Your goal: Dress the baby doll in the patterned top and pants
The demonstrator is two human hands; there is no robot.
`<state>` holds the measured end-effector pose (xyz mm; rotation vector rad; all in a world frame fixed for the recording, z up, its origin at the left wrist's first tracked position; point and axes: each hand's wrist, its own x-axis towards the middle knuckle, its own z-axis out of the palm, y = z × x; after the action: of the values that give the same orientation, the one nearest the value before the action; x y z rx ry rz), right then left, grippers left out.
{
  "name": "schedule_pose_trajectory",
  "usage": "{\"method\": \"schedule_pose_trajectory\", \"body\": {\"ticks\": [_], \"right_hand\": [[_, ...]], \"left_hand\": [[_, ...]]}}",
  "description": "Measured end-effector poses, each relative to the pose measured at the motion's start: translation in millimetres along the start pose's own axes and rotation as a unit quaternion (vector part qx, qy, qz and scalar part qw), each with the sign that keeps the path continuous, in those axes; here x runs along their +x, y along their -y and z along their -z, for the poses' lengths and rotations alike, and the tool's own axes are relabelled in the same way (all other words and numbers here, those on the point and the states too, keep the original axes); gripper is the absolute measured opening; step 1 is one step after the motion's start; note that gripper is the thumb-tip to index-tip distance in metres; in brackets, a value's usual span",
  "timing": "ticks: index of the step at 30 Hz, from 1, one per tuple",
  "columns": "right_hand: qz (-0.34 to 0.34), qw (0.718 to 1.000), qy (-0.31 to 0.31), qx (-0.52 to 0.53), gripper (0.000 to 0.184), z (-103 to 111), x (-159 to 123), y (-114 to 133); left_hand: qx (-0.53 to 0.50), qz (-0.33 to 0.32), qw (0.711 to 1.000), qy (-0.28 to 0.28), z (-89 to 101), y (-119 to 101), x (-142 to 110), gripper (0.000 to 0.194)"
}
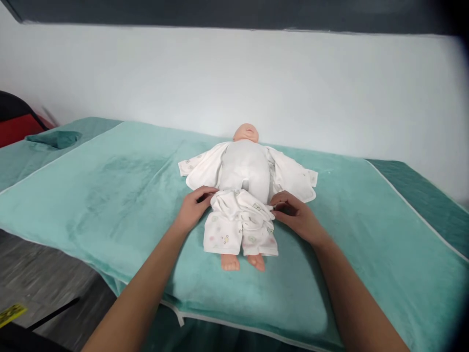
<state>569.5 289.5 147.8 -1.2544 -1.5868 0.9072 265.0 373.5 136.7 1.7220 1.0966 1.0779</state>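
Note:
A baby doll [246, 164] lies on its back with its feet toward me. White patterned pants [223, 230] cover its legs and are bunched at the thighs, with both bare feet showing below the cuffs. My left hand [197, 208] pinches the bunched waist of the pants at their left side. On the opposite side, my right hand [295, 215] grips the waistband between thumb and fingers. An open white jacket [291, 176] is spread under the doll, its sleeves stretched out to both sides. The doll's pale cloth torso is uncovered.
A green plush cover [128, 195] lies over the bed, with a face hole [54, 139] at its left end. Behind stands a white wall [234, 78]. A red and black chair [16, 122] is at the far left, and grey floor [44, 269] shows lower left.

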Motion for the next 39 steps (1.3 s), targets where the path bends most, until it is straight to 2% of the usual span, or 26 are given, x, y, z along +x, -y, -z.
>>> {"method": "schedule_pose_trajectory", "body": {"ticks": [3, 7, 13, 18, 21, 24, 31, 36, 39], "right_hand": [[0.003, 1.000, 0.019, -0.008, 0.024, 2, 0, -1], [0.034, 0.998, 0.027, -0.037, 0.017, 2, 0, -1], [0.077, 0.990, -0.059, -0.104, 0.018, -4, -1, -5], [0.031, 0.979, -0.133, -0.151, 0.017, -13, 9, -9], [0.019, 0.975, -0.145, -0.170, 0.019, -18, 18, -9], [0.017, 0.979, -0.144, -0.141, 0.020, -21, 25, -10], [-0.015, 0.995, -0.048, -0.082, 0.027, -12, 24, -11], [0.005, 0.999, 0.031, -0.038, 0.017, -4, 17, -13], [-0.001, 0.999, 0.039, -0.030, 0.020, -2, 14, -15]], "left_hand": [[-0.072, 0.061, 0.995, 0.021, 3.5, -1, -1, 0.024], [-0.122, 0.070, 0.987, 0.073, 8.9, 0, 0, 0.021], [-0.158, 0.073, 0.981, 0.088, 9.5, -2, 2, 0.023], [-0.132, 0.102, 0.976, 0.142, 8.0, -5, 4, 0.021], [-0.120, 0.088, 0.974, 0.171, 7.6, -7, 7, 0.018], [-0.119, 0.046, 0.975, 0.182, 8.5, -10, 8, 0.015], [-0.084, 0.037, 0.979, 0.180, 11.8, -16, 0, 0.012], [-0.089, 0.014, 0.979, 0.181, 10.8, -19, -6, 0.012], [-0.093, -0.003, 0.981, 0.171, 7.6, -20, -11, 0.013]]}}
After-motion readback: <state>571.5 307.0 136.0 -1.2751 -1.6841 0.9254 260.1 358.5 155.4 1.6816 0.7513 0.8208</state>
